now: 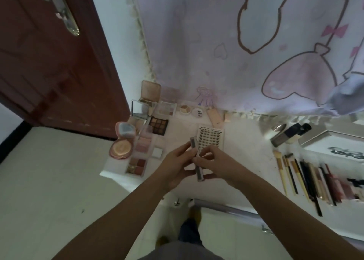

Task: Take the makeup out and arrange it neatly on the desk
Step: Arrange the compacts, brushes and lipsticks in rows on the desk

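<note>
both hands, left hand (178, 167) and right hand (212, 164), pinch a thin lash strip case (197, 162) above the desk (246, 151). lash card (211, 138) just beyond the grip. risk: pinch slips, case drops onto palettes (137, 157) leftward.

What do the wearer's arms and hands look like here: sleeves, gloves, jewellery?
Both forearms are bare up to the frame edge, with no sleeves showing. The left hand and right hand are ungloved. No rings, watch or bracelets are visible.
</note>
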`<act>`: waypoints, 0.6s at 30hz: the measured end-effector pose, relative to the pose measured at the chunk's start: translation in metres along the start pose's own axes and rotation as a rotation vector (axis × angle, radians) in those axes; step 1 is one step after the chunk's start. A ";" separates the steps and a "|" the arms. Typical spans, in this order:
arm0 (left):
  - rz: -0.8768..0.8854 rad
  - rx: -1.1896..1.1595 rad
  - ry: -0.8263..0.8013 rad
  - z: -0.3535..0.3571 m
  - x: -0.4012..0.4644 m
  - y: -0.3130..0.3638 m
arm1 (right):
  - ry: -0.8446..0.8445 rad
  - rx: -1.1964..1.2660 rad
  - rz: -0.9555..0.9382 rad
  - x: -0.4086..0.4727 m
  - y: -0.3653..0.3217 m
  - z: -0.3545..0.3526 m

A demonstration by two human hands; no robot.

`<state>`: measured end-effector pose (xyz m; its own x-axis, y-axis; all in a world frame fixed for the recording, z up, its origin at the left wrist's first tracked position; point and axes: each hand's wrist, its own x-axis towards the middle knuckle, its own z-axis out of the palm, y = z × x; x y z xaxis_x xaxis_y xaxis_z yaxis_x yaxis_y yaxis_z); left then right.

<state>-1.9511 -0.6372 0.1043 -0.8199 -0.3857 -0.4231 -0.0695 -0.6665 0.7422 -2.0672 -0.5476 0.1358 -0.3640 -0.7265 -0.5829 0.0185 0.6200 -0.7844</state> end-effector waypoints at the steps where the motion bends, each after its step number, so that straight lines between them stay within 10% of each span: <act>1: 0.007 -0.001 -0.018 -0.004 -0.005 0.001 | -0.022 0.015 0.003 -0.001 -0.001 0.002; 12: -0.021 -0.249 0.078 -0.036 -0.017 -0.010 | -0.074 0.304 0.099 0.014 0.001 -0.022; 18: -0.267 -0.264 0.302 -0.055 -0.020 -0.052 | 0.001 -0.411 -0.108 0.056 0.012 -0.015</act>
<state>-1.9000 -0.6301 0.0454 -0.5884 -0.3210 -0.7421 -0.0766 -0.8916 0.4464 -2.1009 -0.5760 0.0971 -0.3439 -0.7939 -0.5014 -0.3930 0.6066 -0.6911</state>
